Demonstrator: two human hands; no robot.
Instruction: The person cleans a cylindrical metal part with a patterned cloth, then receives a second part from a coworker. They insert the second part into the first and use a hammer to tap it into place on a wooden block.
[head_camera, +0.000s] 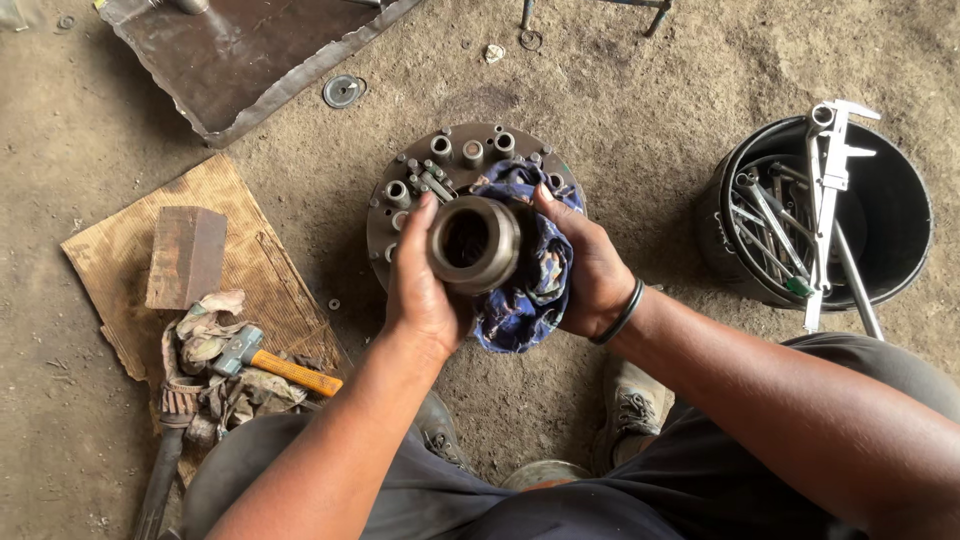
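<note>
Left hand (422, 295) fingers grip the grey steel bearing ring (474, 243) firmly; right hand (590, 270), at three o'clock, should press the clutched blue patterned rag (525, 290) evenly around it.

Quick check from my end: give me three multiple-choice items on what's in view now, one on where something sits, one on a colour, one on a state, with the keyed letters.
1. Where is the hammer?
A. in the black bucket
B. on the rags beside the cardboard
C. on the round plate

2. What colour is the cloth?
A. blue patterned
B. plain white
C. red

3. How is the metal ring held?
A. lying loose on the ground
B. gripped by the left hand, with the right hand pressing the cloth to it
C. hanging from the caliper

Key: 1 B, its orange handle lies across the rags. 2 A, the cloth shows blue print. 3 B, the left hand wraps the ring while the right hand holds cloth against it.
</note>
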